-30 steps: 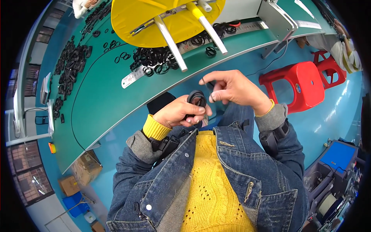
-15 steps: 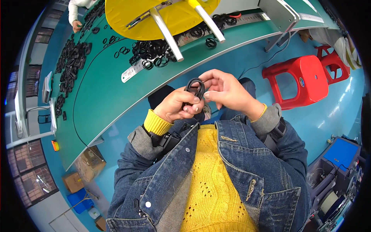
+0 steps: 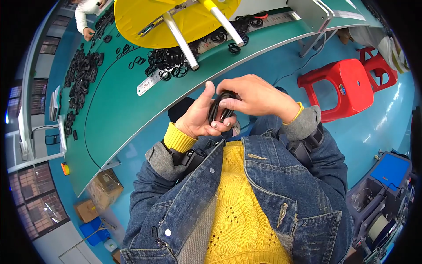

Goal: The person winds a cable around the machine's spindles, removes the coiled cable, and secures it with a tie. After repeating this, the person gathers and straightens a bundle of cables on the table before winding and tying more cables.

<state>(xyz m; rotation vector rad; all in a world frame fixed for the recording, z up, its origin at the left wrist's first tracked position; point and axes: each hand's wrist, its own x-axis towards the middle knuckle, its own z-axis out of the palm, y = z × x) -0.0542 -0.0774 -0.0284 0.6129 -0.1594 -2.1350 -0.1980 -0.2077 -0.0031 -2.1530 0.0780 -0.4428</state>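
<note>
Between my two hands, above my lap, is a small coil of black cable [image 3: 214, 112]. My right hand [image 3: 259, 99] pinches its upper part, with the thumb in front and the bent fingers over the top. My left hand [image 3: 198, 115] cups the coil from the left and below, fingers curled round its lower end and thumb raised away from it. Parts of the coil are hidden behind the right fingers.
A green table [image 3: 110, 105] curves ahead, bearing black cable coils [image 3: 169, 61], a cable pile [image 3: 81, 75], a metal ruler [image 3: 146, 86] and an upturned yellow stool [image 3: 145, 22]. Red stools [image 3: 351, 83] stand right. A co-worker's hand [image 3: 88, 34] is at the far left.
My left thumb has lifted off the coil and that hand has opened somewhat. My right hand has moved left and closed over the coil's top. The view has shifted slightly.
</note>
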